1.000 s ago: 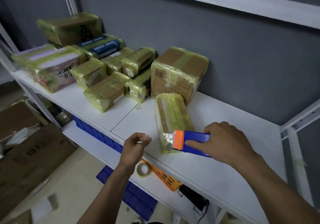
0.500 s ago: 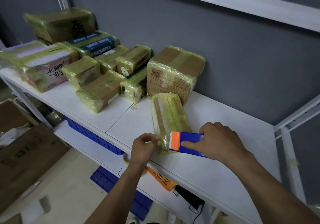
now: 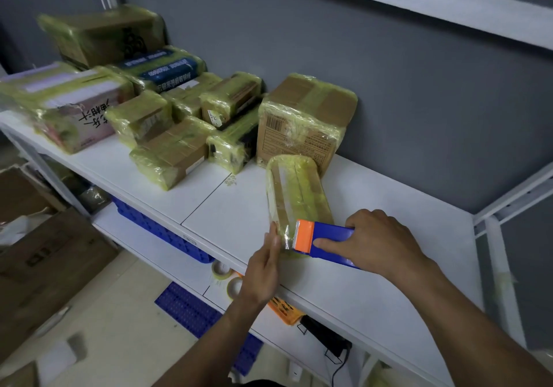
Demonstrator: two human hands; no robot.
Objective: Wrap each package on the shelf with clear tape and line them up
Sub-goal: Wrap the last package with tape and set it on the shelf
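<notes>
Package being wrapped: a long, narrow package [image 3: 296, 192] of brown cardboard under glossy, yellow-green tinted tape, with a pale strip along its left side. It lies pointing away from the person, near the front edge of the shelf, and its far end is just beside the square box.
Loose tape: a short, crinkled clear stretch joins the package's near end to the dispenser's toothed edge.
Tape dispenser [image 3: 326, 241]: blue body and orange head, lying across the near end of the package.
Right hand [image 3: 380, 243]: curled over the dispenser's body, index finger laid along its near side.
Left hand [image 3: 263, 270]: fingers straight and pressed together, flat against the package's near left corner.
Square box [image 3: 302, 120]: brown carton with a barcode and printed label, taped over, against the wall.
Wrapped packages [image 3: 167, 153]: a crowded cluster to the left, some stacked, all with the same yellow-green sheen.
Shelf [image 3: 374, 282]: white board with a thin seam running front to back.
Lower shelf [image 3: 179, 267]: two tape rolls [image 3: 223, 270] beside a blue crate [image 3: 155, 228].
Room: grey wall [image 3: 404, 87], white metal uprights at the right, brown cartons [image 3: 36, 252] on the pale floor at the left.
</notes>
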